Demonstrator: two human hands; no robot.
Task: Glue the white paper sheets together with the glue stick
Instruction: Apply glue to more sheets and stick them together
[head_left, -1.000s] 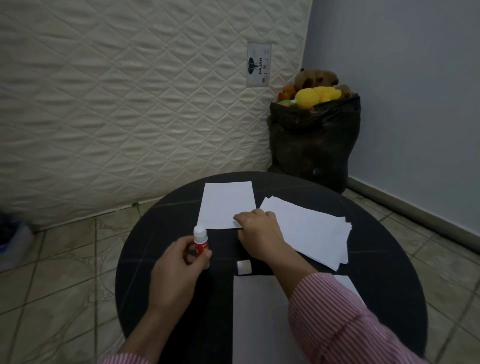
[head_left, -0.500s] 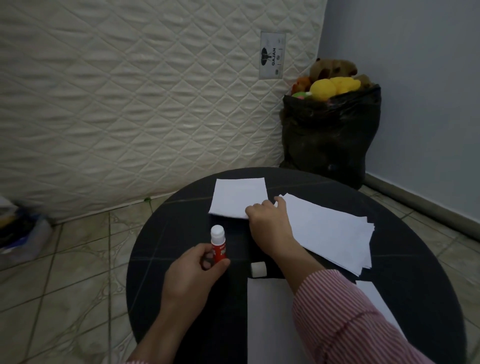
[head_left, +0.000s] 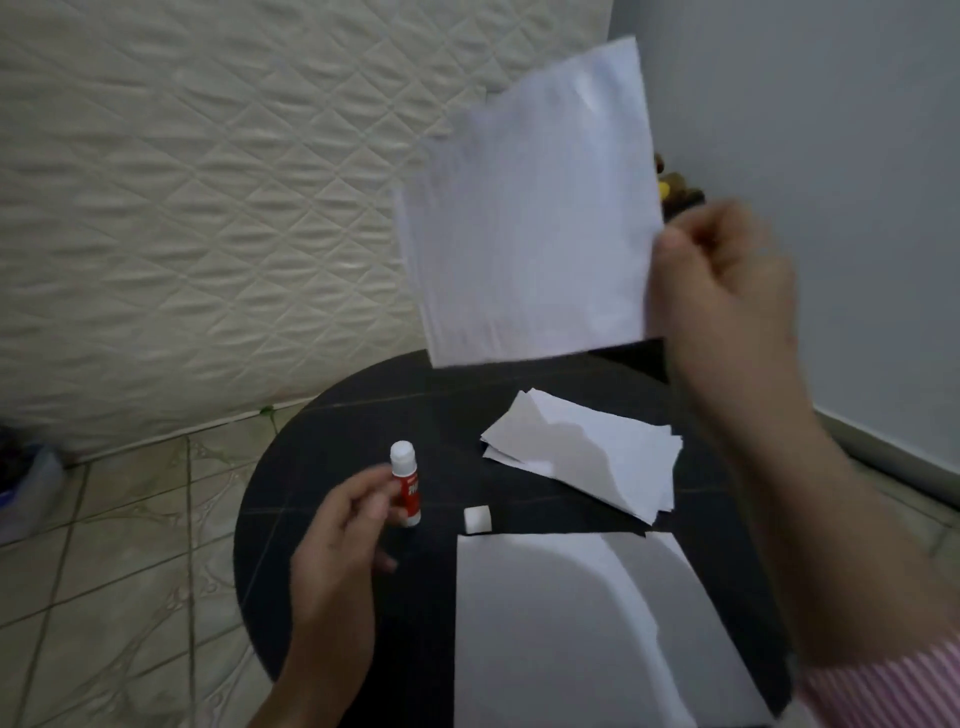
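Quilted cream mattress fabric (head_left: 208, 208) and a plain grey wall (head_left: 805, 104) back a round black table (head_left: 343, 415) standing on beige floor tiles (head_left: 130, 545); above the table the right hand (head_left: 722, 275) lifts a single white paper sheet (head_left: 530, 208), its fingers closed on the sheet's right edge, the sheet upright and blurred. Below it a loose stack of white paper sheets (head_left: 587, 457) lies on the tabletop, partly under the shadow of the arm; nearer the person a larger white sheet (head_left: 545, 623) lies flat, its near end cut off by the frame. The left hand (head_left: 343, 530) grips a red-and-white glue stick (head_left: 405, 483) upright, fingers wrapped around its lower body, the white glue end bare at the top; the small white cap (head_left: 478, 519) sits on the table just right of it, touching the far edge of the larger sheet. A pink striped sleeve (head_left: 893, 691) shows at the lower right; behind the lifted sheet something yellow and brown (head_left: 670, 184) peeks out, too hidden to identify.
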